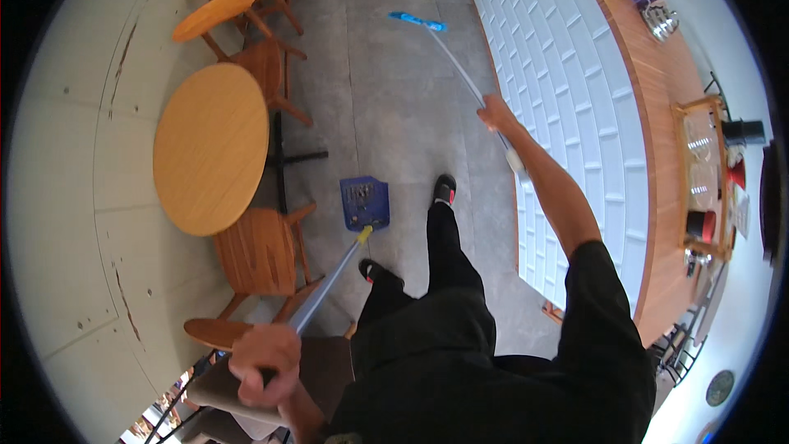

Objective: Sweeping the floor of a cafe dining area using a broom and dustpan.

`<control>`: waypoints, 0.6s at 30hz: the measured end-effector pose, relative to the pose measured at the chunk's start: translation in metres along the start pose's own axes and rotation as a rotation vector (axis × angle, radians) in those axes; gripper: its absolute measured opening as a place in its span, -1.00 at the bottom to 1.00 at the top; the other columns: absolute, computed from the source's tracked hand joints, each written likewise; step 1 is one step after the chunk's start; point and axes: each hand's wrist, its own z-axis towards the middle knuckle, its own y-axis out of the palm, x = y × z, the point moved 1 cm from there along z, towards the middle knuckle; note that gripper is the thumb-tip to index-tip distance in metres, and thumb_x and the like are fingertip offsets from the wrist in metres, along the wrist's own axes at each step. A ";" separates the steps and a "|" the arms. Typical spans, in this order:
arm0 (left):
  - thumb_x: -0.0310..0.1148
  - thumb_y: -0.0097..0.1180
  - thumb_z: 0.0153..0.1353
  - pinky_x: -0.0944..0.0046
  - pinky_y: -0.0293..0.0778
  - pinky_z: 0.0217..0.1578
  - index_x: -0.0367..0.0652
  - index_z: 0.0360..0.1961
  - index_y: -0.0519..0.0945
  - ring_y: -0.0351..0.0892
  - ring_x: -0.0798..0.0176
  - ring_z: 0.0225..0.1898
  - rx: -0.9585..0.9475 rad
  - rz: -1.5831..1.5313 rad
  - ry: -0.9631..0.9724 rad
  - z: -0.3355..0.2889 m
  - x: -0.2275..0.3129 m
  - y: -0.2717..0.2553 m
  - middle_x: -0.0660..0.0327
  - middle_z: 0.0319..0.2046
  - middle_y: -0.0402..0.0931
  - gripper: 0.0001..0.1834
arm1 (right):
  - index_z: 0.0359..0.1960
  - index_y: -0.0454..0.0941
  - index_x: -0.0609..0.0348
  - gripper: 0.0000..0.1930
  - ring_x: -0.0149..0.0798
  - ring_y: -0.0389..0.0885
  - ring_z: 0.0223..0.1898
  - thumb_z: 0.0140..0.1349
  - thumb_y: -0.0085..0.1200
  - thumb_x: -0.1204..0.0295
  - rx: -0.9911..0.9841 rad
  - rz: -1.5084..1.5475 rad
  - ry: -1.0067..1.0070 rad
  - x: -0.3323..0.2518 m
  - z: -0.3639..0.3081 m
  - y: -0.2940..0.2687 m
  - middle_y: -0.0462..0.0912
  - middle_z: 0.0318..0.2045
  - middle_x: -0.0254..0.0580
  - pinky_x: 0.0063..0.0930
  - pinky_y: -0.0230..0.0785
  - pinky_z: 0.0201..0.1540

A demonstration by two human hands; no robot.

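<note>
My left hand (267, 364) is closed around the top of a long grey handle (327, 281), which runs down through a yellow joint to a blue dustpan (382, 205). The dustpan rests on the floor just ahead of my left foot, with small dark debris in it. Out to the right, my right hand (497, 113) grips the pale stick (456, 63) of a broom. The broom's bright blue head (417, 21) is at the far floor, well apart from the dustpan; whether it touches the floor I cannot tell.
A round wooden table (212, 148) and several wooden chairs (256, 253) line the left wall. To the right runs a white-tiled counter (567, 90) with a wooden top (637, 74), bearing a wooden rack (705, 177) and metal ware (659, 20). Grey floor (403, 107) lies between.
</note>
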 end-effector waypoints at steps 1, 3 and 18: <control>-0.20 -0.23 0.08 0.34 0.07 -0.85 -0.19 -0.91 0.24 0.13 0.28 -0.93 0.046 0.025 -0.032 0.010 -0.006 0.014 0.22 -0.92 0.19 -0.53 | -0.45 0.47 0.43 -0.76 -0.01 0.58 -0.63 0.06 -0.01 0.40 0.089 -0.061 -0.038 0.013 0.047 -0.009 0.54 -0.68 0.10 -0.13 0.42 -0.51; -0.19 -0.21 0.06 0.35 0.06 -0.87 -0.14 -0.93 0.21 0.14 0.28 -0.94 -0.101 0.018 -0.128 0.030 -0.014 0.025 0.21 -0.95 0.17 -0.53 | -0.47 0.47 0.45 -0.77 0.02 0.61 -0.56 0.05 -0.02 0.43 0.145 -0.052 -0.016 0.030 0.125 -0.018 0.57 -0.63 0.14 -0.12 0.44 -0.46; -0.25 -0.24 -0.01 0.30 0.20 -0.81 -0.16 -0.91 0.27 0.29 0.22 -0.86 -0.439 0.122 -0.164 0.217 -0.158 0.175 0.14 -0.88 0.31 -0.61 | -0.13 0.37 0.42 -0.70 0.28 0.53 -0.16 0.17 -0.14 0.44 -0.130 0.091 0.290 0.193 0.063 -0.007 0.53 -0.24 0.39 0.09 0.36 -0.13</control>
